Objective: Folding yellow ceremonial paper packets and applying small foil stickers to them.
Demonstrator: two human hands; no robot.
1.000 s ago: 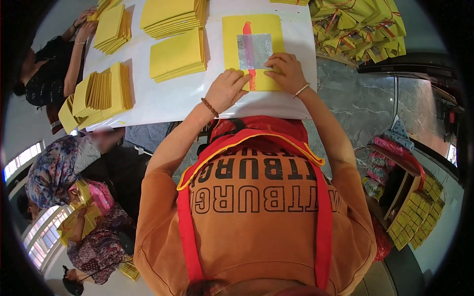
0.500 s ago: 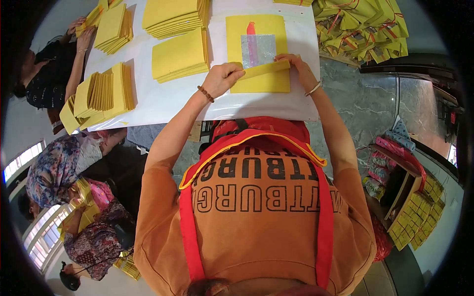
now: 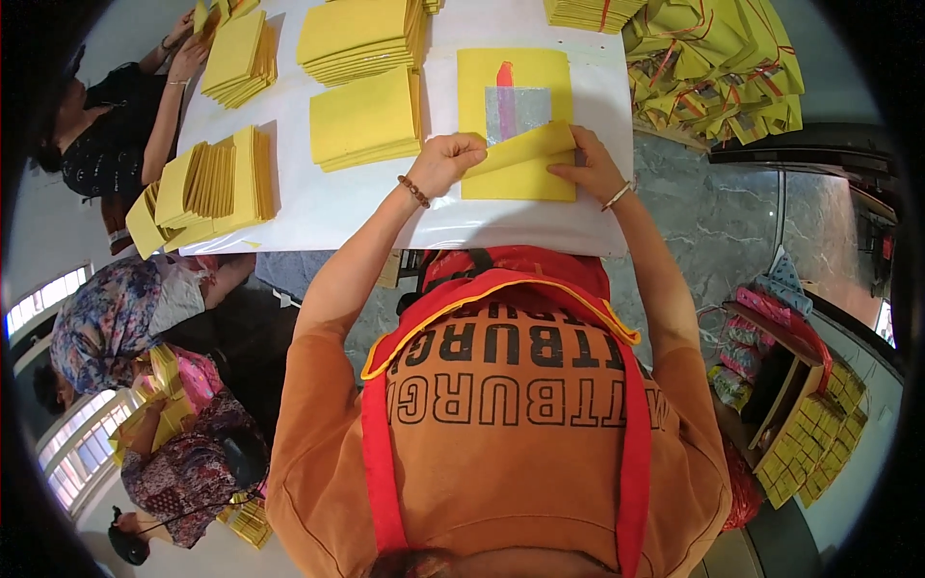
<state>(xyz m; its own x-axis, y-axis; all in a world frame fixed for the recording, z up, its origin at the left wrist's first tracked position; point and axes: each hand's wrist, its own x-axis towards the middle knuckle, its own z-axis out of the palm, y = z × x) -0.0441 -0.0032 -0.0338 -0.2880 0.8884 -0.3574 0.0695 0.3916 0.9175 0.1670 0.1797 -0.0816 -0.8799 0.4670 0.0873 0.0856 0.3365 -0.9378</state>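
Note:
On the white table a yellow paper sheet (image 3: pixel 561 82) lies in front of me, with a silver foil patch (image 3: pixel 531 102) in its middle, a purple stripe across the foil and a red mark above. The near part of the paper is turned up in a slanting flap. At the flap's left end my left hand (image 3: pixel 448 164) is closed in a pinch. My right hand (image 3: pixel 593 171) grips the right end, thumb below and fingers behind the edge. More yellow paper seems to lie flat beneath the flap. A stack of yellow paper (image 3: pixel 364 118) stands just left of my left hand.
Several more yellow paper stacks, such as one standing on edge (image 3: pixel 212 183), fill the table's (image 3: pixel 318 217) left and far sides. Tied yellow bundles (image 3: pixel 718 72) are heaped beyond its right edge. Co-workers sit at the left; one person's hands (image 3: pixel 183 53) handle yellow paper. Shelves (image 3: pixel 785 385) stand at right.
The flap now slants up higher at its right end and looks wider. My right hand has come nearer, its thumb now on the flap's front. The whole view has shifted slightly.

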